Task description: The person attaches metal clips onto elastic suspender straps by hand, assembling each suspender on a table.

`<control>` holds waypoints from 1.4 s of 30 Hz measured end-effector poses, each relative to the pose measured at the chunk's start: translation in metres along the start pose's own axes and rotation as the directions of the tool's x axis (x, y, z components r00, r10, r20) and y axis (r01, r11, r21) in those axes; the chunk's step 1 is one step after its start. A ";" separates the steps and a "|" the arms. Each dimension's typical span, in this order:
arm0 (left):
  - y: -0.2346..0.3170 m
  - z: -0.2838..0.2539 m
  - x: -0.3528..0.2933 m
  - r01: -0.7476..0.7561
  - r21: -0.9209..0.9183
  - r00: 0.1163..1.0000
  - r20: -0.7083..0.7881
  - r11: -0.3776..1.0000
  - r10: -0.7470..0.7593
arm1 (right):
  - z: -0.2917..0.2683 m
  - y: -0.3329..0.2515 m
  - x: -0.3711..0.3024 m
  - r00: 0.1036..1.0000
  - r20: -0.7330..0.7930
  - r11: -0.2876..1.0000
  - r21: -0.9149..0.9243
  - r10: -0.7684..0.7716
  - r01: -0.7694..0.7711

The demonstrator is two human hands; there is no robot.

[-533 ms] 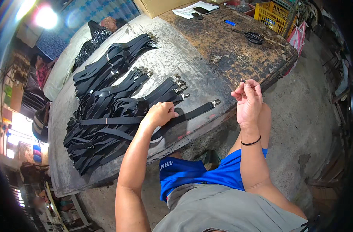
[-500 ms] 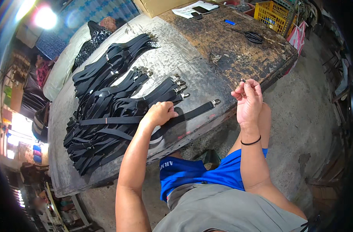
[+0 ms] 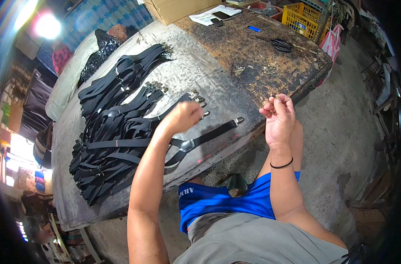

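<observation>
Many black elastic suspenders point(image 3: 121, 145) lie heaped on the worn table. One suspender strap with a metal clip point(image 3: 239, 120) stretches along the near edge, joined at a dark Y-shaped patch point(image 3: 187, 145). Above the straps, apart from that patch, my left hand point(image 3: 183, 118) is curled closed and slightly blurred; whatever its fingers hold, if anything, is hidden. Several more metal clips point(image 3: 202, 105) show just beyond it. My right hand point(image 3: 278, 114) is raised off the table's near right edge, palm up, its thumb and fingers pinched on something too small to name.
Black-handled scissors point(image 3: 279, 44), a blue object point(image 3: 254, 29), papers point(image 3: 209, 16) and a phone point(image 3: 221, 15) lie on the table's far part. A cardboard box point(image 3: 178, 9) stands at the back. A yellow crate point(image 3: 299, 20) is beyond the far right corner.
My left hand has lifted off the near suspender and moved slightly right and up, uncovering the Y-shaped patch. My right hand keeps its pinch with little movement. The view has shifted slightly.
</observation>
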State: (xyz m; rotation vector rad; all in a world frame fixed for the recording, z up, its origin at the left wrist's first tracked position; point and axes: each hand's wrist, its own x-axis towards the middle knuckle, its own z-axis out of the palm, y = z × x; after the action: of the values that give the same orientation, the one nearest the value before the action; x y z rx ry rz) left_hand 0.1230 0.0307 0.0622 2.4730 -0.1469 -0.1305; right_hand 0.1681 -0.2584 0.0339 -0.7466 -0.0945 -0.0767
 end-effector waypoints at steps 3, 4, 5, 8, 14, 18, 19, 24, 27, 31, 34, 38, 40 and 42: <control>0.041 -0.016 0.034 -0.006 -0.020 0.987 -0.160 1.000 0.003 | -0.001 -0.009 0.002 1.000 -0.023 1.000 -0.012 -0.018 0.018; 0.048 -0.013 0.049 -0.020 0.010 0.962 -0.272 1.000 0.022 | -0.002 -0.011 0.003 0.999 -0.036 1.000 0.002 -0.024 0.024; 0.055 -0.009 0.060 -0.034 0.041 0.925 -0.378 0.999 0.047 | -0.003 -0.013 0.004 0.998 -0.050 0.999 0.015 -0.032 0.033; 0.034 0.037 0.088 -0.011 0.202 0.868 -0.484 0.979 0.110 | -0.005 -0.013 0.005 0.997 -0.067 0.999 0.031 -0.042 0.044; 0.049 0.124 0.087 0.142 0.333 0.878 -0.477 0.932 0.036 | -0.014 -0.017 0.005 0.994 -0.098 0.998 0.040 -0.045 0.049; 0.058 0.125 0.135 -0.160 -0.137 0.853 -0.518 0.978 0.067 | -0.017 -0.028 0.007 0.996 -0.084 0.998 0.037 -0.044 0.047; 0.072 0.123 0.135 -0.299 -0.116 0.753 -0.638 0.947 0.160 | -0.019 -0.031 0.007 0.995 -0.089 0.999 0.022 -0.042 0.044; 0.121 0.104 0.043 -0.356 0.034 0.866 -0.362 0.934 0.343 | -0.018 -0.030 0.010 0.996 -0.079 0.999 0.023 -0.046 0.048; 0.086 0.095 -0.032 -0.250 0.178 0.903 -0.311 0.952 0.296 | -0.017 -0.028 0.009 0.997 -0.071 0.999 0.015 -0.041 0.042; 0.014 0.061 -0.113 0.220 0.487 0.897 -0.442 0.845 0.021 | -0.014 -0.027 0.005 0.998 -0.050 0.999 0.001 -0.036 0.036; -0.007 0.067 -0.130 0.194 0.422 0.902 -0.432 0.886 0.008 | -0.008 -0.022 0.004 0.999 -0.023 0.999 -0.023 -0.033 0.033; -0.006 0.068 -0.130 0.219 0.328 0.876 -0.481 0.919 -0.037 | -0.001 -0.005 -0.001 1.000 0.003 0.997 -0.071 -0.027 0.027; -0.007 0.068 -0.131 0.211 0.309 0.870 -0.492 0.927 -0.034 | 0.002 0.003 -0.003 1.000 0.013 0.996 -0.085 -0.026 0.027; -0.008 0.070 -0.133 0.187 0.313 0.855 -0.519 0.931 0.003 | 0.005 0.009 -0.005 0.999 0.029 0.996 -0.089 -0.023 0.026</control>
State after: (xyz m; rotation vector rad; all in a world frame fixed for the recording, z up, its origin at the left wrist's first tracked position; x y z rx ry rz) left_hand -0.0167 0.0131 0.0101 2.7746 0.2007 0.5652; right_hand 0.1641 -0.2486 0.0312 -0.8360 -0.1271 -0.0945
